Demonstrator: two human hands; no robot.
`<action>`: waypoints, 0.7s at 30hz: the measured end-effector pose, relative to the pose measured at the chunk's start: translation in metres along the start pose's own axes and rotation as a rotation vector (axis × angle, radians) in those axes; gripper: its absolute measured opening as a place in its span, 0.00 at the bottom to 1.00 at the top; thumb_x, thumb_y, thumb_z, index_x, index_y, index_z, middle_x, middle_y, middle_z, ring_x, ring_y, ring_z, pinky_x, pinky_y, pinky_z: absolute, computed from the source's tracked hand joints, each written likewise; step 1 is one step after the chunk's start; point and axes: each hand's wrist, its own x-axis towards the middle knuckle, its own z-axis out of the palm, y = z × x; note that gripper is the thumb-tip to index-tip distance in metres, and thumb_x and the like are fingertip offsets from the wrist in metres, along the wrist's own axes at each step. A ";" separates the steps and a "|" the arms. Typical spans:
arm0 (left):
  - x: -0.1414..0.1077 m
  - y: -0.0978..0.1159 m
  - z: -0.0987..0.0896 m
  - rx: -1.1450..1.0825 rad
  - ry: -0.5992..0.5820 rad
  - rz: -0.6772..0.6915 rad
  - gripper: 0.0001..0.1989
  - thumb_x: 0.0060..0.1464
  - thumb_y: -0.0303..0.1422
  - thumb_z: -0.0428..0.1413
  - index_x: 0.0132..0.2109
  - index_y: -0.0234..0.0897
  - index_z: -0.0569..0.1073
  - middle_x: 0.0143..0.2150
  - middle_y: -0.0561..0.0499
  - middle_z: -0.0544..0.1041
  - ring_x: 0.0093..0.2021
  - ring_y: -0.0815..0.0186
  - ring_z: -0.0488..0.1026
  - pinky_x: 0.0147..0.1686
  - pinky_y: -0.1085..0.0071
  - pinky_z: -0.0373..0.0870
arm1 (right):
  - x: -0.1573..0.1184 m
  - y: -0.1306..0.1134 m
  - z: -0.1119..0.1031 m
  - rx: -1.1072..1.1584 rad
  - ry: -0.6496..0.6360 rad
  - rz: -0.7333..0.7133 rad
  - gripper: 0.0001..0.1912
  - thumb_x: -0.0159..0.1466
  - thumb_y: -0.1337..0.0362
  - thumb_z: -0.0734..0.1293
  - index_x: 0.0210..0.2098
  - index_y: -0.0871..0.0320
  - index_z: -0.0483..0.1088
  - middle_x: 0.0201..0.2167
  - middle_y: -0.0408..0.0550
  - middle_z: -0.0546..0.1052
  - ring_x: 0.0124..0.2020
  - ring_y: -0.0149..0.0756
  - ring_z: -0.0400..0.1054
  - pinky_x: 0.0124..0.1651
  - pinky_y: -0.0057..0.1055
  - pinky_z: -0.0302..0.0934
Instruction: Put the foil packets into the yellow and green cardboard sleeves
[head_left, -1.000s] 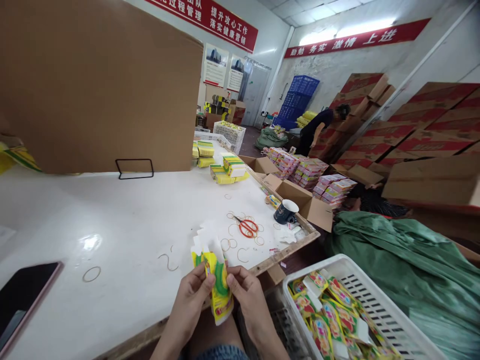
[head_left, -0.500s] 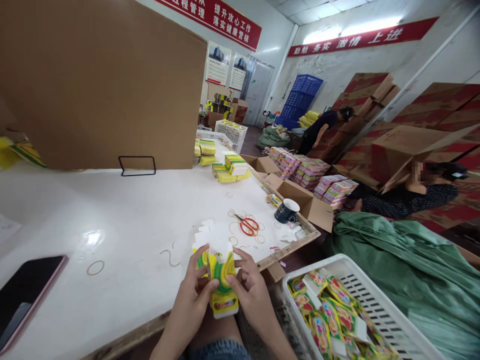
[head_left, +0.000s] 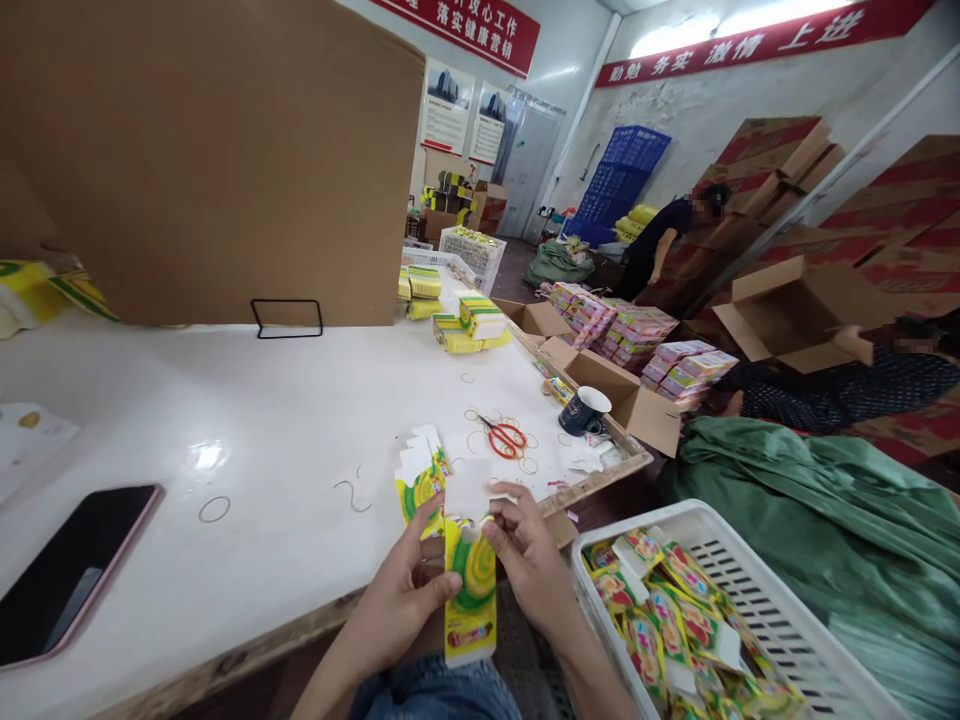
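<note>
Between my two hands is a yellow and green printed carton (head_left: 471, 590), its white flap raised at the top end. My left hand (head_left: 409, 590) grips its left side, thumb on the printed face. At the upper right edge, my right hand (head_left: 529, 555) holds it by thumb and fingers. Just beyond, several flat cartons (head_left: 420, 480) with white flaps lie fanned on the white table (head_left: 285, 420). Red-handled scissors (head_left: 506, 438) rest among scattered rubber bands to the right of them.
A white plastic basket (head_left: 697, 515) full of packets stands at my right, beside a green cloth (head_left: 810, 500). A dark mug (head_left: 583, 412) is near the table's right edge. At left lies a phone (head_left: 75, 570); a large cardboard sheet (head_left: 247, 180) stands behind. Two people work among boxes.
The carton in my hands has come more upright and its white flap now shows open at the top. My view has shifted slightly. A person at right has lifted and turned an open box.
</note>
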 end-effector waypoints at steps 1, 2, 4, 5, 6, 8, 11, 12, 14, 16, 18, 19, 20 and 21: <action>0.001 -0.001 -0.001 0.010 0.013 -0.003 0.38 0.49 0.34 0.62 0.63 0.44 0.52 0.49 0.43 0.77 0.42 0.57 0.77 0.41 0.64 0.72 | 0.000 0.002 0.000 0.015 0.021 0.007 0.19 0.64 0.57 0.64 0.54 0.53 0.63 0.36 0.46 0.75 0.36 0.36 0.69 0.39 0.31 0.64; 0.001 -0.002 -0.002 0.027 0.032 -0.004 0.35 0.50 0.34 0.62 0.62 0.43 0.55 0.49 0.42 0.76 0.43 0.56 0.77 0.40 0.64 0.72 | 0.000 0.003 -0.002 -0.007 0.038 0.001 0.21 0.64 0.56 0.64 0.55 0.52 0.62 0.38 0.47 0.75 0.38 0.37 0.70 0.41 0.32 0.64; 0.003 -0.003 -0.002 0.094 0.077 0.005 0.31 0.51 0.33 0.60 0.60 0.42 0.58 0.51 0.42 0.76 0.42 0.56 0.77 0.39 0.65 0.72 | 0.001 0.002 -0.007 -0.116 0.056 -0.029 0.16 0.65 0.55 0.62 0.49 0.54 0.70 0.39 0.49 0.75 0.42 0.40 0.69 0.46 0.34 0.62; 0.003 -0.003 -0.002 0.147 0.099 0.015 0.30 0.52 0.32 0.59 0.60 0.43 0.58 0.52 0.42 0.75 0.42 0.57 0.77 0.38 0.65 0.72 | 0.001 0.000 -0.009 -0.158 0.047 -0.030 0.15 0.65 0.55 0.61 0.43 0.56 0.73 0.39 0.50 0.76 0.44 0.40 0.69 0.47 0.34 0.62; 0.003 -0.003 -0.002 0.206 0.121 0.029 0.29 0.52 0.32 0.58 0.60 0.43 0.59 0.52 0.42 0.75 0.42 0.57 0.77 0.38 0.66 0.72 | 0.001 -0.002 -0.012 -0.170 0.015 -0.010 0.15 0.65 0.54 0.60 0.40 0.56 0.74 0.39 0.50 0.76 0.44 0.41 0.69 0.48 0.34 0.61; 0.003 -0.003 0.000 0.315 0.147 0.051 0.28 0.54 0.30 0.56 0.61 0.42 0.60 0.53 0.43 0.75 0.42 0.58 0.77 0.39 0.66 0.72 | 0.000 -0.008 -0.013 -0.121 -0.086 0.085 0.13 0.63 0.57 0.63 0.42 0.56 0.73 0.37 0.48 0.77 0.42 0.40 0.70 0.44 0.33 0.63; 0.003 -0.005 0.002 0.377 0.121 0.056 0.26 0.55 0.29 0.54 0.61 0.42 0.60 0.56 0.43 0.73 0.43 0.59 0.77 0.41 0.66 0.72 | 0.000 -0.012 -0.009 -0.132 -0.181 0.190 0.18 0.59 0.64 0.66 0.49 0.54 0.65 0.31 0.42 0.77 0.33 0.36 0.70 0.36 0.29 0.63; 0.002 -0.006 0.002 0.377 0.107 0.050 0.25 0.56 0.29 0.53 0.61 0.42 0.60 0.57 0.43 0.72 0.44 0.59 0.76 0.42 0.66 0.72 | 0.000 -0.012 -0.007 -0.198 -0.174 0.192 0.18 0.58 0.67 0.66 0.49 0.54 0.65 0.29 0.41 0.76 0.30 0.34 0.69 0.33 0.27 0.61; 0.002 -0.006 0.002 0.362 0.097 0.041 0.26 0.56 0.29 0.52 0.61 0.42 0.60 0.60 0.43 0.69 0.46 0.59 0.76 0.45 0.65 0.71 | 0.003 -0.009 -0.004 -0.369 -0.133 0.179 0.16 0.57 0.68 0.65 0.46 0.54 0.65 0.25 0.38 0.75 0.25 0.32 0.65 0.29 0.25 0.57; 0.002 -0.005 0.002 0.325 0.107 0.041 0.26 0.56 0.30 0.53 0.61 0.42 0.59 0.60 0.42 0.68 0.48 0.59 0.75 0.47 0.64 0.70 | 0.005 -0.005 -0.003 -0.511 -0.101 0.173 0.16 0.56 0.68 0.67 0.44 0.54 0.67 0.18 0.34 0.70 0.21 0.30 0.61 0.26 0.24 0.52; 0.003 -0.002 0.002 0.263 0.120 0.034 0.28 0.54 0.30 0.56 0.60 0.42 0.59 0.59 0.42 0.69 0.49 0.57 0.75 0.46 0.64 0.71 | 0.006 0.000 -0.004 -0.556 -0.094 0.171 0.19 0.56 0.66 0.69 0.47 0.54 0.67 0.13 0.31 0.62 0.18 0.29 0.56 0.24 0.24 0.48; 0.003 0.000 0.002 0.226 0.125 0.027 0.28 0.53 0.31 0.57 0.60 0.42 0.59 0.58 0.41 0.71 0.48 0.57 0.75 0.45 0.63 0.71 | 0.006 0.001 -0.005 -0.549 -0.102 0.167 0.21 0.56 0.65 0.69 0.49 0.54 0.67 0.12 0.30 0.59 0.17 0.29 0.54 0.23 0.24 0.48; 0.004 0.001 0.002 0.190 0.127 0.018 0.28 0.52 0.31 0.58 0.59 0.41 0.60 0.56 0.41 0.72 0.47 0.56 0.76 0.44 0.63 0.72 | 0.006 0.002 -0.006 -0.535 -0.114 0.155 0.22 0.56 0.64 0.69 0.51 0.54 0.67 0.12 0.30 0.58 0.16 0.29 0.53 0.23 0.24 0.47; 0.004 0.003 0.002 0.156 0.128 0.010 0.28 0.51 0.32 0.59 0.58 0.41 0.60 0.55 0.41 0.73 0.45 0.56 0.76 0.43 0.63 0.72 | 0.005 0.003 -0.007 -0.518 -0.114 0.134 0.23 0.57 0.62 0.69 0.52 0.54 0.67 0.13 0.31 0.60 0.17 0.28 0.54 0.23 0.24 0.48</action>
